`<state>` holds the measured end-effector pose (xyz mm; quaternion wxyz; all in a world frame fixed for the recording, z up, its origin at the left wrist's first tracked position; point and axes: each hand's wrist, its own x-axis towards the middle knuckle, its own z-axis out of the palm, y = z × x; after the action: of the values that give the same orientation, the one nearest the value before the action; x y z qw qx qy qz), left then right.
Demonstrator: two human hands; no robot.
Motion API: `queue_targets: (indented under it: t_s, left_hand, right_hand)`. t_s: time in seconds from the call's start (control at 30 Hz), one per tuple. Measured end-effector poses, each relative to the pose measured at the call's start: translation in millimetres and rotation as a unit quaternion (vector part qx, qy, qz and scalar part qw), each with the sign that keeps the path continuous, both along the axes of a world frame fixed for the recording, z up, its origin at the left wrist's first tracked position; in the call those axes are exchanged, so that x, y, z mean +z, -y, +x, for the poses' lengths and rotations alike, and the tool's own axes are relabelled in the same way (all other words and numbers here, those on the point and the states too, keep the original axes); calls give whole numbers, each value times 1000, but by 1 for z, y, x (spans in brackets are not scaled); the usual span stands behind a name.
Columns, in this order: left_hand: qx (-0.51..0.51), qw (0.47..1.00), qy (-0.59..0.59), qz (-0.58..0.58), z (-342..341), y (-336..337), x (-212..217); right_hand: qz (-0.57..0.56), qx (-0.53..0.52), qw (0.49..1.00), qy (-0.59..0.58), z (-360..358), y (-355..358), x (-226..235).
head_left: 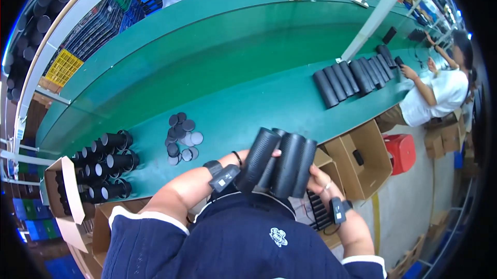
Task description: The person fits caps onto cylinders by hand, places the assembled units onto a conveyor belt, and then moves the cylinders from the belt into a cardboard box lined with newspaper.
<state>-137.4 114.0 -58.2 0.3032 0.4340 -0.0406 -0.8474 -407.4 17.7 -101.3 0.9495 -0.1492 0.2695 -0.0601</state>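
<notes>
a person seen from above holds a bundle of black ribbed cylinders (pixel 282 162) against the chest, both hands closed around it: the left hand (pixel 259 161) wraps the near-left side, the right hand (pixel 317 178) cups the right side. the cylinders' long axes tilt up and away toward the green tabletop (pixel 243 87), whose near edge lies just beyond them. open tabletop lies straight ahead, between round black discs (pixel 181 136) on the left and a row of lying cylinders (pixel 354 78) far right, near a co-worker (pixel 437 95). open cardboard boxes (pixel 357 157) sit below the edge.
</notes>
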Motion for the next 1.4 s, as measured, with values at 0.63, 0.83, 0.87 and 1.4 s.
queue_targets:
  t_s: [0.63,0.83,0.87,1.4]
  left_hand:
    - [358,921,110,105,111,-26,-66]
    - [326,916,129,194,120,-52,-79]
    - [318,918,127,201,123,-54,-77]
    - [537,767,351,26,121,-79,-108]
  right_hand:
    - [-119,322,935,-88,230,145,-21]
    - [-163,266,945,-94,215,158,-51]
    - [-211,268,937,-80,215,158,-50]
    - [-664,214,542,-469,199,156,-82]
